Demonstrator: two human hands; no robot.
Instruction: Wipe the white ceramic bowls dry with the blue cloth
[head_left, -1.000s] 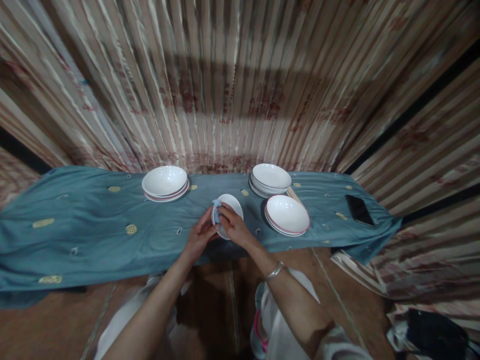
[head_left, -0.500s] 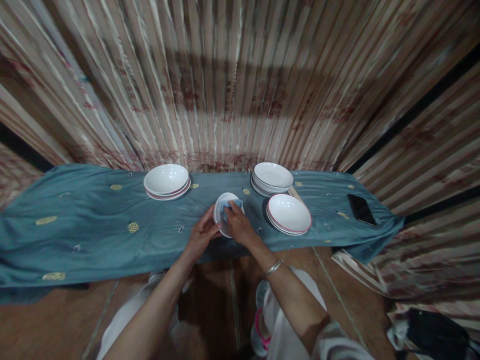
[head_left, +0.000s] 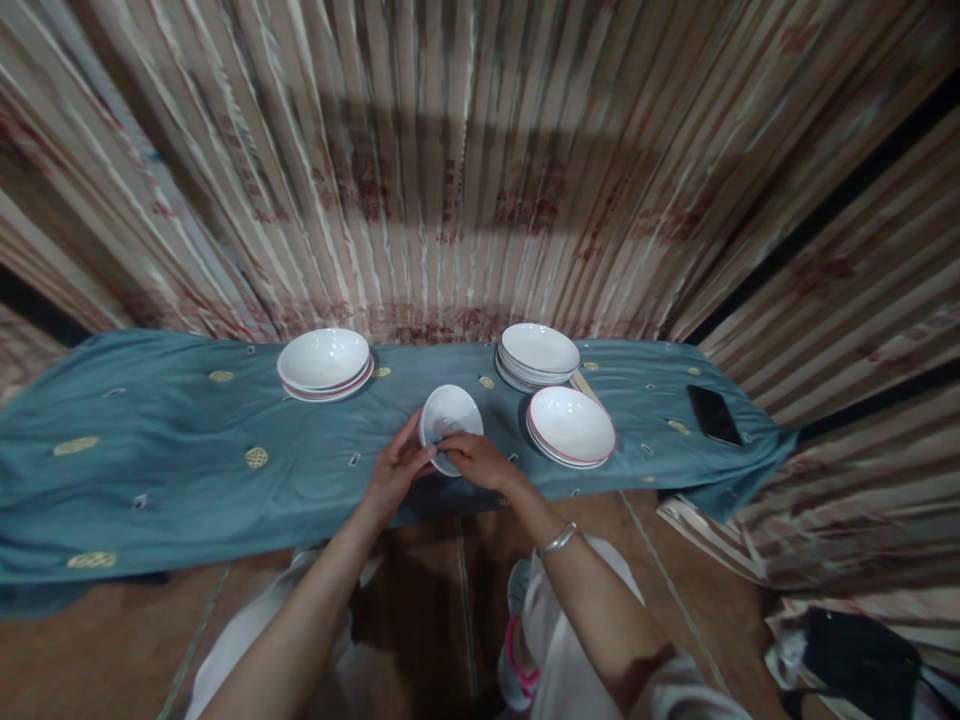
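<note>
A small white bowl (head_left: pixel 452 405) is tilted toward me above the front middle of the cloth-covered table. My left hand (head_left: pixel 399 462) grips its left rim, thumb on the near edge and fingers around the outside. Inside the near part of the bowl is my right hand (head_left: pixel 480 459), its fingers closed on a light blue cloth (head_left: pixel 444 443) that is mostly hidden beneath them. To the right of the bowl stands a stack of white bowls with red rims (head_left: pixel 571 425).
Behind that stack is a pile of dark-rimmed white plates (head_left: pixel 540 348). More white dishes (head_left: pixel 324 358) are stacked at the back left. A black phone (head_left: pixel 715 415) lies at the right end of the blue-green tablecloth (head_left: pixel 187 450). A pleated curtain (head_left: pixel 450 200) hangs behind.
My right hand has moved down from the bowl's upper right to its near side, taking the cloth along. My left hand keeps its hold on the rim.
</note>
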